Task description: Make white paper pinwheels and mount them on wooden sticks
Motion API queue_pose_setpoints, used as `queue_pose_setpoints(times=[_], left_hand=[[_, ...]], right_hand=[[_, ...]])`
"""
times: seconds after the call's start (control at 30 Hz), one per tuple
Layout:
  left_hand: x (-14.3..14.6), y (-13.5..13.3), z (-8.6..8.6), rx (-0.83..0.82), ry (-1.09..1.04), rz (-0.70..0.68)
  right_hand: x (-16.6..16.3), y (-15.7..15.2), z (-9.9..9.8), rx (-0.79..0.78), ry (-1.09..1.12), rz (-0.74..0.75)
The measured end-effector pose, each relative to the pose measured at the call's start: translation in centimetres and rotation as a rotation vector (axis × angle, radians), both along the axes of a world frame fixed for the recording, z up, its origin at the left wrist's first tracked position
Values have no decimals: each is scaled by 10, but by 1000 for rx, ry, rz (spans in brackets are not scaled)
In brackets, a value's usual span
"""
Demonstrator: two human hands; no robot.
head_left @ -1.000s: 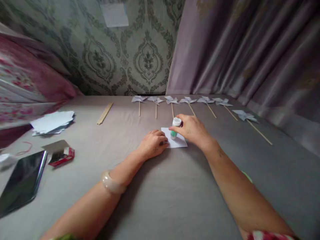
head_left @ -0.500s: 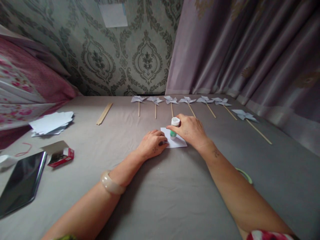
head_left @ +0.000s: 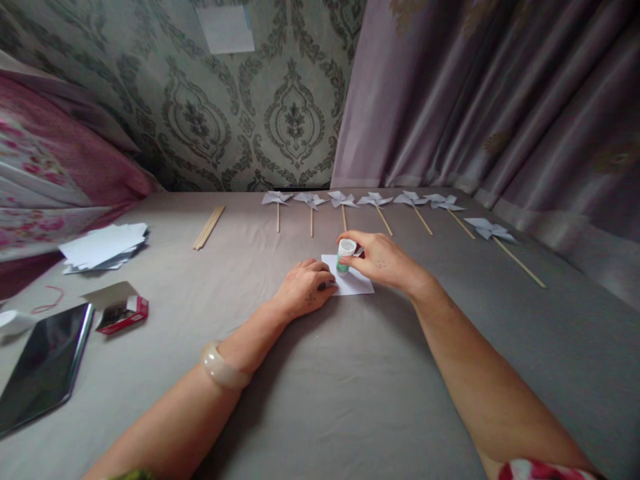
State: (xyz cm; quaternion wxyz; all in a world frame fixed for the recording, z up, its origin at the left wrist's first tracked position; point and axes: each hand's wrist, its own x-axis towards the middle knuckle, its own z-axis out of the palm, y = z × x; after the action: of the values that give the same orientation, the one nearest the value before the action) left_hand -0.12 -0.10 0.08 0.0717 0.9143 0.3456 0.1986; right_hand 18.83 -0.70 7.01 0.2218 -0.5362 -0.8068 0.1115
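Glue bottle (head_left: 344, 255) higher now, gripped in right hand (head_left: 383, 262); left hand (head_left: 305, 290) curled on paper (head_left: 356, 285).

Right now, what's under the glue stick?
A white paper square, lying on the grey sheet. The right hand holds the glue stick over it; the left hand covers the paper's left edge. Whether the stick's tip touches the paper cannot be seen.

Matt cloth (head_left: 350, 400), paper sq. (head_left: 357, 285), plastic glue tube (head_left: 344, 257), wood sticks (head_left: 209, 227), glossy tablet (head_left: 45, 367).
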Motion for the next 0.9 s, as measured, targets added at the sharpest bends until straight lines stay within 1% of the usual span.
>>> queue_pose_setpoints(times=[0.13, 0.27, 0.4, 0.5, 0.57, 0.6, 0.67, 0.7, 0.77, 0.83, 0.9], left_hand=[[0, 0, 1, 4, -3, -1], [0, -1, 2, 1, 6, 4], [0, -1, 3, 4, 18, 11], [1, -1, 3, 10, 17, 10], [0, -2, 3, 10, 11, 7], [0, -2, 3, 6, 9, 5], [0, -2, 2, -2, -1, 5], [0, -2, 1, -7, -14, 8], [0, -1, 1, -31, -92, 23], [1, 0, 3, -91, -295, 72], [3, 1, 9, -207, -586, 145]], right_hand=[[2, 0, 3, -35, -52, 26], [1, -3, 7, -26, -118, 24], [-4, -8, 10, -7, -165, 52], [-5, -11, 13, 29, -145, 87], [-1, -12, 17, 46, -73, 73], [3, -12, 19, 55, -21, 33], [14, -9, 24, 77, 139, -92], [20, -7, 27, 89, 262, -157], [30, -2, 31, 84, 596, -243], [35, 2, 33, -4, 968, -258], [29, 4, 32, -133, 1255, -224]])
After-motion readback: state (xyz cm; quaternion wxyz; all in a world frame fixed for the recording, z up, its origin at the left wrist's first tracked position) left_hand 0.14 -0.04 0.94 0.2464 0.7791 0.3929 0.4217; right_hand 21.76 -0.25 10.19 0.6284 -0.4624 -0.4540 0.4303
